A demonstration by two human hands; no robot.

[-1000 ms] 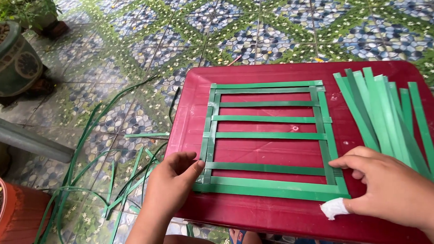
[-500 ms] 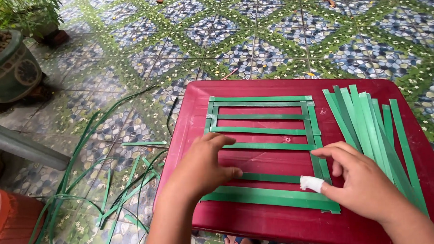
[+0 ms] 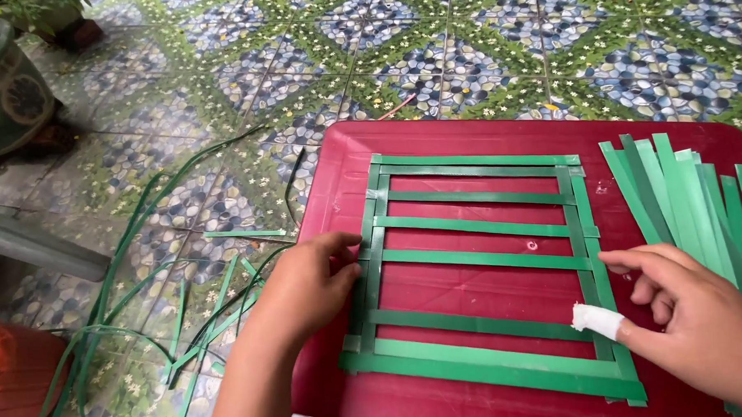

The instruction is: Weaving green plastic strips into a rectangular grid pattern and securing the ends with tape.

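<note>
Head view – hands (image 3: 308,289) (image 3: 696,324) flank green strip lattice (image 3: 480,270) – rungs run left-right

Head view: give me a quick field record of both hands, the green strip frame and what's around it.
left hand: open, fingertips on the green strip frame, left edge
right hand: open, at the frame's right edge; white bandage on thumb
frame: flat on red table
loose green strips: fanned on table, right
scrap strips: on tiled floor, left
</note>
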